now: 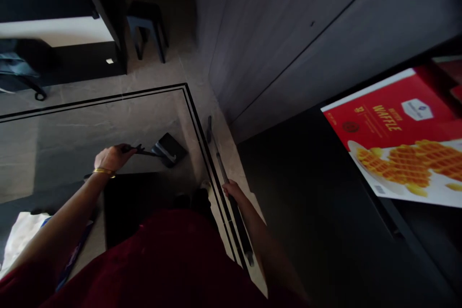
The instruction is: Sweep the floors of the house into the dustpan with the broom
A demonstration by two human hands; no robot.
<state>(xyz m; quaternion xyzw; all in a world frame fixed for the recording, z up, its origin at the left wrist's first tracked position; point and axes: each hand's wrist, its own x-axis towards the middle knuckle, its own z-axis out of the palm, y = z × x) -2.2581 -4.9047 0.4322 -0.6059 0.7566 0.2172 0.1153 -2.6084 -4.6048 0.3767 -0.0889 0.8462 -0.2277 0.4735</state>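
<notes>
My left hand point(110, 159), with a gold bracelet at its wrist, is closed around the dark handle of a dustpan point(169, 148). The pan end is low over the tiled floor, ahead and to the right of that hand. On the right side, my right hand point(233, 188) grips a long dark pole point(221, 167). A narrow grey head point(209, 129) lies at the pole's far end, close to the black floor stripe; whether it is a broom or a mop I cannot tell. The pole's rear end runs back along my right forearm.
A dark cabinet wall point(281, 33) rises at the right. A red waffle box point(400, 130) sits on a dark surface beside it. Further off stands a small stool point(146, 21). Low at left are a dark box-like surface point(126, 207) and a white bag point(25, 231).
</notes>
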